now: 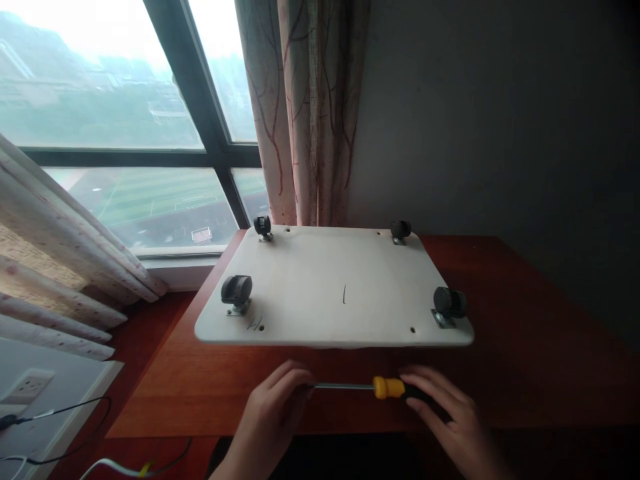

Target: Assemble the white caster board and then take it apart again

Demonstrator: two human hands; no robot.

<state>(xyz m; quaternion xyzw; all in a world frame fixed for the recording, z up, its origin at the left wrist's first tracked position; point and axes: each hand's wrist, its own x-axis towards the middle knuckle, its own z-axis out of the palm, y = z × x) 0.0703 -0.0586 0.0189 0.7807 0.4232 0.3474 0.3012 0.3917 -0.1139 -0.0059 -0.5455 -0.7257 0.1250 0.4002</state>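
Observation:
A screwdriver (387,387) with a yellow and black handle lies level between my hands, above the front of the table. My right hand (445,407) is closed round the black end of its handle. At the tip of the metal shaft, my left hand (280,400) pinches with its fingers; the tip itself is hidden. Beyond them a white board (320,287) with rounded corners rests on the table. Black casters stand up near its corners: front left (237,291), front right (449,303), back left (263,227) and back right (401,231).
The reddish-brown table (525,333) extends to the right along a grey wall. Behind the board hangs a patterned curtain (315,120), beside a large window (115,80). At lower left are a wall socket (27,390) and loose cables (113,465).

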